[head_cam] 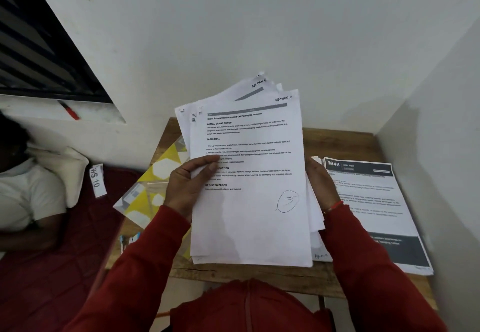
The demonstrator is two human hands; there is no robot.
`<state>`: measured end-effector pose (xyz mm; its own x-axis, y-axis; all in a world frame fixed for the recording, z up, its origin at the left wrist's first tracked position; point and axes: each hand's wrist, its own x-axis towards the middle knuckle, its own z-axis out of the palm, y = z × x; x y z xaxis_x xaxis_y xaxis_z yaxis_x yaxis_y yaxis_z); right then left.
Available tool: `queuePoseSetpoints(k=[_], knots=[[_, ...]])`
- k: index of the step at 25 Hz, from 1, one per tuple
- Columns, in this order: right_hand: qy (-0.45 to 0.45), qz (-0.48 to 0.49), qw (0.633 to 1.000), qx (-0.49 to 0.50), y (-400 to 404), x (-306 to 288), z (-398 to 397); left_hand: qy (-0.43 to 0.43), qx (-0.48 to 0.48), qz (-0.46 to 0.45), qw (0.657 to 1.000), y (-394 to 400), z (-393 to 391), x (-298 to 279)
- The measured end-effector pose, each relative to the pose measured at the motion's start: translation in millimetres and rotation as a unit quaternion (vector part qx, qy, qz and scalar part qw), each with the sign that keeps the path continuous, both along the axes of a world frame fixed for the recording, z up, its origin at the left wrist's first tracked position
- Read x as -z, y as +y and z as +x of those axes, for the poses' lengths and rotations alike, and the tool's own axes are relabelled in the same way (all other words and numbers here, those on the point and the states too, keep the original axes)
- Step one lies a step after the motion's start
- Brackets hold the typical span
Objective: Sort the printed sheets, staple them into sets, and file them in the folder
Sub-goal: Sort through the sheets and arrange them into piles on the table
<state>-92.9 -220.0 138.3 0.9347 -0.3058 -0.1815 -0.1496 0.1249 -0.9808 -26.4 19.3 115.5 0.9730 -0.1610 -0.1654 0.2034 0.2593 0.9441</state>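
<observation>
— Where, the printed sheets (249, 175)?
— Up above the wooden table (259, 274), fanned out, "SECTION 4" on the front page.
— And the left hand (187, 186)?
— Holding the left edge, thumb pressed on the front, fingers curled behind.
— The right hand (320, 188)?
— At the right edge, mostly hidden behind the paper. Can't tell about those fingers.
— On the table?
— A yellow folder (150, 188) at the left, a second pile of sheets (376, 214) at the right.

"SECTION 4" on top sheet (249, 175); "WS 10" on tag (97, 181).
</observation>
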Motion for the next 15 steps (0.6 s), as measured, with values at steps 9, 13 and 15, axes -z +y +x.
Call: queuePoseSetpoints(k=[9,13,15], knots=[[-0.006,0.014,0.994,0.110,-6.4,10.5,-0.7,-0.133,-0.048,0.076,0.987,5.3,2.8,-5.9],[-0.048,-0.145,0.962,0.227,-55.7,11.0,-5.6,-0.168,-0.090,0.076,0.979,13.2,5.2,-10.1],[-0.014,-0.284,0.898,0.336,-112.2,33.4,-15.6,-0.185,-0.096,0.074,0.975,20.9,9.2,-12.8]])
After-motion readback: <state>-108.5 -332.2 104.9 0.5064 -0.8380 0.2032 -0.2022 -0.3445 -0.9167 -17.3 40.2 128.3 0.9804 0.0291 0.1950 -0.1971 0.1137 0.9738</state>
